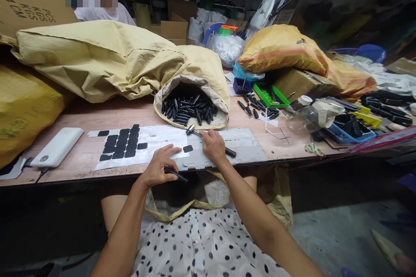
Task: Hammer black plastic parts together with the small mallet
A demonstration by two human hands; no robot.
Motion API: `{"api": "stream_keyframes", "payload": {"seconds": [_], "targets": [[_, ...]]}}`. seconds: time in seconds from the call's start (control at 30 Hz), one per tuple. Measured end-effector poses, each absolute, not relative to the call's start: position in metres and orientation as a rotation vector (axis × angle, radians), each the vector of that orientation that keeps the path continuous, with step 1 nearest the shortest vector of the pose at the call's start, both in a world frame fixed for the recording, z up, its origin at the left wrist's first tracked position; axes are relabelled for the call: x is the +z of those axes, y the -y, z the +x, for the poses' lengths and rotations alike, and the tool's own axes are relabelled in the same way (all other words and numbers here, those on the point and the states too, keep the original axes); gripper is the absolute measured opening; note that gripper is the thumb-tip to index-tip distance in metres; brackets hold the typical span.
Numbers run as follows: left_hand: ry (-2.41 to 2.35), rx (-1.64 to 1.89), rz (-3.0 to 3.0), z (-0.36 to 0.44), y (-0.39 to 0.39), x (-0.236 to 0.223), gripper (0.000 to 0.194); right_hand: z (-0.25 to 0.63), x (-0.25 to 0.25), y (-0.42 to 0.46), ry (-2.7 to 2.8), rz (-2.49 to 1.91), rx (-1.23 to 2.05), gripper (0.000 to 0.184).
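My right hand (213, 146) is closed around a small hammer (231, 152); its metal head points to the left and its black handle end sticks out on the right. At the table's front edge, my left hand (160, 167) grips a slim black plastic piece (177, 175) low in the fingers, with the upper fingers stretched out over a white sheet. Between the hands lies a single black rounded pad (187, 149). More black pads (121, 143) sit in rows on the white sheet (156, 137) to the left. Under my right hand is a grey board (247, 145).
An open paper sack (224, 95) full of black pieces (188, 110) lies just behind the hands. A white power bank (57, 147) is at left. Green tray (271, 95), clear jar (312, 117), and blue basket (349, 132) stand right. Open sack (182, 212) on my lap. A person (104, 13) sits opposite.
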State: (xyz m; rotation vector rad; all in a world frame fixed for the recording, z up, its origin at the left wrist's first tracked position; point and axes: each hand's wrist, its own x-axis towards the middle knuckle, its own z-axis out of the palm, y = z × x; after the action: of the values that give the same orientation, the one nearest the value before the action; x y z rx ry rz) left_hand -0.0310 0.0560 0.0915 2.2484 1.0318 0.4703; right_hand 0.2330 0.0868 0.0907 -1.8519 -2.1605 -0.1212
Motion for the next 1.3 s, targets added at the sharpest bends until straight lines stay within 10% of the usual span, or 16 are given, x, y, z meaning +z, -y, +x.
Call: {"api": "stream_keyframes", "payload": {"seconds": [0.53, 0.87, 1.3], "targets": [[-1.588, 0.882, 1.544, 0.004, -0.1, 0.127, 0.04, 0.228, 0.097, -0.084, 2.166, -1.889, -0.087, 0.041], [-2.219, 0.742, 1.377, 0.044, -0.205, 0.146, 0.018, 0.226, 0.098, -0.085, 2.164, -1.876, -0.065, 0.041], [-1.791, 0.652, 1.875, -0.001, -0.084, 0.124, 0.015, 0.226, 0.102, -0.084, 2.161, -1.887, -0.057, 0.038]]}}
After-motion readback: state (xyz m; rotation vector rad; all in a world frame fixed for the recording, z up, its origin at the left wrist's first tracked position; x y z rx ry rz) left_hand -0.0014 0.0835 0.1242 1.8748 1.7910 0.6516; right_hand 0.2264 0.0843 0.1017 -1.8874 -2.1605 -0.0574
